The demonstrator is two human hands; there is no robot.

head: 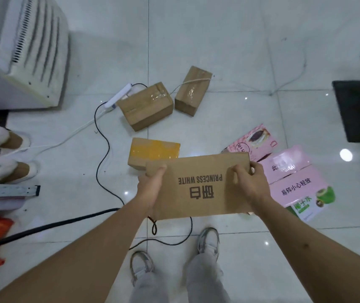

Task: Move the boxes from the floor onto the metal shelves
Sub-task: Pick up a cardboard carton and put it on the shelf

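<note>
Cardboard box marked PRINCESS WHITE (198,185) is up off the floor, held between both hands over the tiled floor (218,40), in front of the person's shoes. Left hand (151,189) grips its left end, thumb on the top face, fingers wrapped under where they can't be seen. Right hand (249,182) grips the right end, fingers curled over the top edge near the far corner. Box sits flat between the two hands, printed face up, text upside down to the camera. Progress: judged early, only this one box is lifted and the metal shelves are not in view, so nothing is confirmed placed. Left on the floor, all relative to the held box: yellow-taped box (153,155) just beyond its far left corner, partly overlapped by it in view; two brown taped boxes further out, one (146,106) beyond the yellow one, the other (193,90) just right of that one, close but apart. Pink cartons (292,178) lie just right of the held box, a smaller pink one (253,142) past its far right corner. Black cable (102,136) runs on the floor to the left of the held box and loops under it; white power strip (117,96) lies far left beyond. So at least five more to move, by my count.
</note>
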